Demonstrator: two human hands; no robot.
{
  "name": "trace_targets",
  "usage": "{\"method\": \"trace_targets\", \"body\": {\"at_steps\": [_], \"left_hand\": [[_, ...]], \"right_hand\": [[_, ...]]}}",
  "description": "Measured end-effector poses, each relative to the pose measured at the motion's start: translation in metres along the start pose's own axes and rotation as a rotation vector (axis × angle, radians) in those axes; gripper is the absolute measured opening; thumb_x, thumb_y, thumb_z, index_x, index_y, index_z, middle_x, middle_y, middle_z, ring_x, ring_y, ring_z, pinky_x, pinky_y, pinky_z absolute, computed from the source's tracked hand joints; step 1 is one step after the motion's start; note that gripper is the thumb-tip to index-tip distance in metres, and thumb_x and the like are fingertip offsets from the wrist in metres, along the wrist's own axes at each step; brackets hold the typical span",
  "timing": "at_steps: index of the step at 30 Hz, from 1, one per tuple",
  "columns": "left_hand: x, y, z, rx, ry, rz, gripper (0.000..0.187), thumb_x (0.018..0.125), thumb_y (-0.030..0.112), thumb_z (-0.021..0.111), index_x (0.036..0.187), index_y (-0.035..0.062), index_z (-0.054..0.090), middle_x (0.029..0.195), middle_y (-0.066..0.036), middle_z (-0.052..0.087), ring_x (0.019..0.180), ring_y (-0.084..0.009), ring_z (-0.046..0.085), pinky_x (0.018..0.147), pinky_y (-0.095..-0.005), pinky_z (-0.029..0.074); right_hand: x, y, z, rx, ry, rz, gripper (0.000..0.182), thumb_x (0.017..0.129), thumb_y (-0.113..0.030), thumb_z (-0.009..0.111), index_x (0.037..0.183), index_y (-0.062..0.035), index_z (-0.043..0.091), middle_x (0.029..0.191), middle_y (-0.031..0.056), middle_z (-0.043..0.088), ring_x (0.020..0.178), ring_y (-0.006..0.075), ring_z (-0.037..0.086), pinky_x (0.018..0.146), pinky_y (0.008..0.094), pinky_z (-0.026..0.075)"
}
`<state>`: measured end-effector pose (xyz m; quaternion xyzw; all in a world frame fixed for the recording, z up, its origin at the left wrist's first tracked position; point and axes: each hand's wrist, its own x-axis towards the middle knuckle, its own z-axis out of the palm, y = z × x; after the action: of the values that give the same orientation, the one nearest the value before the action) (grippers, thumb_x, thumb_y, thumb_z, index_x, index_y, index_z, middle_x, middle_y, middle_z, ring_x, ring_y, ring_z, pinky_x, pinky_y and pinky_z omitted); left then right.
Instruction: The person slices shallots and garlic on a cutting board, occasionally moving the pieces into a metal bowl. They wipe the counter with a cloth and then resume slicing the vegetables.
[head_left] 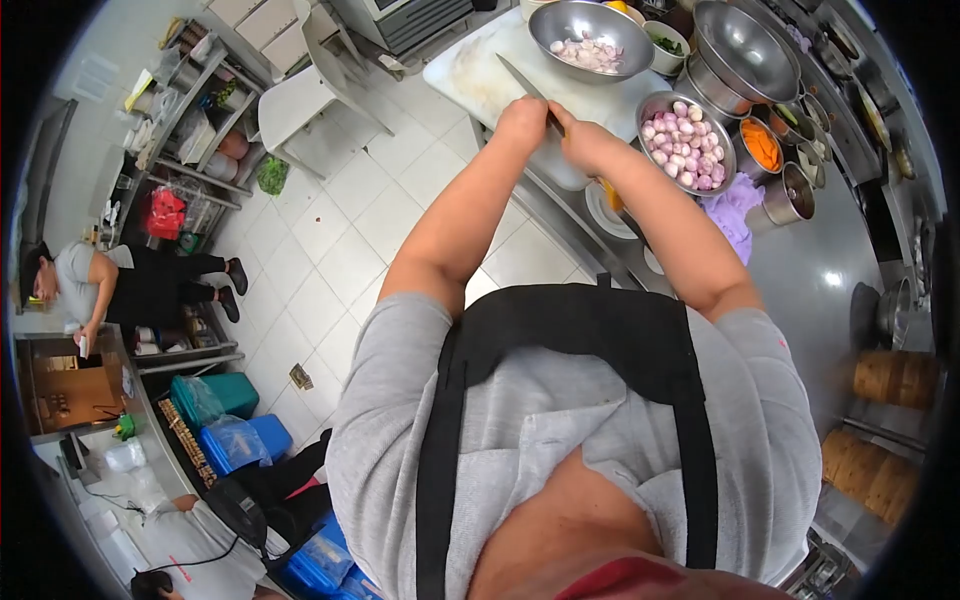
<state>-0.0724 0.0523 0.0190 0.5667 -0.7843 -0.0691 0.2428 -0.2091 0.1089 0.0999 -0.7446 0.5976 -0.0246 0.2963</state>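
Observation:
My right hand (585, 145) is closed around the dark handle of a knife (522, 82), whose blade points up and left over a white cutting board (470, 75). My left hand (522, 120) is curled right beside the blade at the board's near edge; what it holds is hidden. A steel bowl of cut shallot pieces (590, 50) rests on the board's far side. Just right of my right hand stands a steel bowl of whole peeled shallots (685, 140).
A large steel bowl (745, 50), a pot of shredded orange vegetable (762, 145), a purple cloth (733, 210) and bamboo steamers (890, 380) crowd the steel counter (820, 270). One person (90, 280) stands by shelves at left; another (180, 540) is at the bottom left.

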Motion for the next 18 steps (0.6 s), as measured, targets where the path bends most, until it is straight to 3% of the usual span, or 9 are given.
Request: {"method": "trace_targets", "body": {"at_steps": [3,5,15,18], "left_hand": [[-0.003,0.004,0.001,0.045,-0.031,-0.036,0.014,0.079,0.011,0.059,0.085,0.0010,0.065,0.091,-0.021,0.063,0.085,-0.0366,0.063,0.076,-0.0426,0.051],[0.001,0.001,0.003,0.081,-0.030,-0.026,0.014,0.079,0.012,0.058,0.085,0.0009,0.065,0.090,-0.021,0.063,0.085,-0.0364,0.063,0.076,-0.0425,0.051],[-0.004,-0.002,0.009,0.080,-0.022,0.008,0.013,0.077,0.011,0.060,0.085,0.0026,0.067,0.089,-0.020,0.063,0.085,-0.0347,0.063,0.077,-0.0409,0.052],[0.006,-0.002,0.004,0.042,0.004,-0.016,0.015,0.079,0.016,0.060,0.086,0.0041,0.068,0.088,-0.020,0.063,0.085,-0.0369,0.062,0.076,-0.0436,0.050]], "right_hand": [[-0.007,-0.004,-0.001,0.033,-0.106,0.098,0.071,0.084,-0.003,0.036,0.148,-0.0240,0.014,0.105,0.0260,0.061,0.089,0.0356,0.062,0.079,0.0425,0.049],[0.002,0.010,0.018,-0.024,0.022,0.017,0.071,0.084,-0.003,0.035,0.148,-0.0241,0.014,0.105,0.0258,0.061,0.089,0.0357,0.062,0.079,0.0427,0.049],[0.004,0.011,0.023,0.003,0.058,0.002,0.069,0.085,-0.004,0.036,0.148,-0.0240,0.016,0.107,0.0256,0.061,0.091,0.0359,0.062,0.082,0.0429,0.048],[0.009,0.007,0.011,0.030,0.025,0.027,0.069,0.085,-0.005,0.037,0.148,-0.0240,0.015,0.107,0.0259,0.061,0.091,0.0364,0.062,0.083,0.0424,0.047]]}}
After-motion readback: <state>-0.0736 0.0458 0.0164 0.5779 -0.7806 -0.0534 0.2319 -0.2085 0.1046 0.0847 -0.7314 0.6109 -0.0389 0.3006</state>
